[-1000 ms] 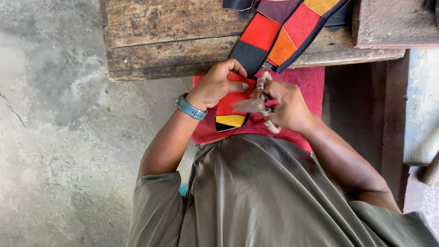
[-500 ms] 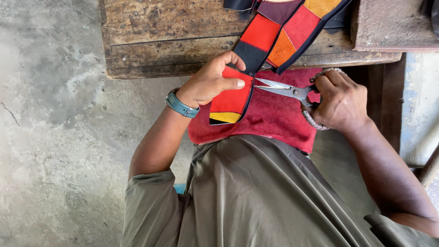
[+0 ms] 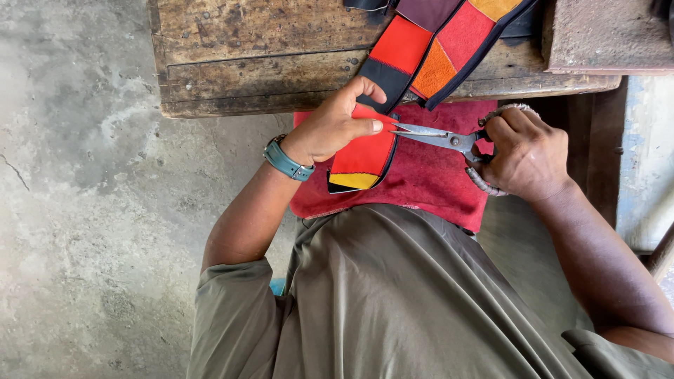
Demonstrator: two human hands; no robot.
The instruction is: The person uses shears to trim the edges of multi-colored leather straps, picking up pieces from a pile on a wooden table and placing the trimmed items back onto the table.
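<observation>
Head view looks straight down on a person in an olive shirt [image 3: 393, 295], seated at a worn wooden surface [image 3: 267, 56]. A patchwork strip [image 3: 414, 49] of red, orange, yellow and dark pieces, edged in black, hangs off the front edge of that surface and down onto a crimson cloth [image 3: 428, 179] lying over the lap. The left hand [image 3: 330, 126], with a teal band [image 3: 286, 161] at the wrist, is clenched on the lower end of the strip, thumb on top near the black edging, pinching it flat. The right hand [image 3: 526, 151] grips the scissors [image 3: 439, 137] by their wrapped loops; the blades stand slightly parted, tips just beside the left thumb and touching or nearly touching the strip's edge.

The strip looks light, soft and floppy, so it probably sags unless held taut; the likely best hold is close to the cutting point, with fingers kept clear of the blades. Its stitched seams and edging seem a little stiffer than the panels. The scissors look like stiff, fairly heavy metal, and the wrapping on the loops should keep them from slipping.

No containers show anywhere in the picture. Grey concrete floor [image 3: 77, 210] fills the left side, and a second wooden block [image 3: 604, 35] sits at the upper right.
</observation>
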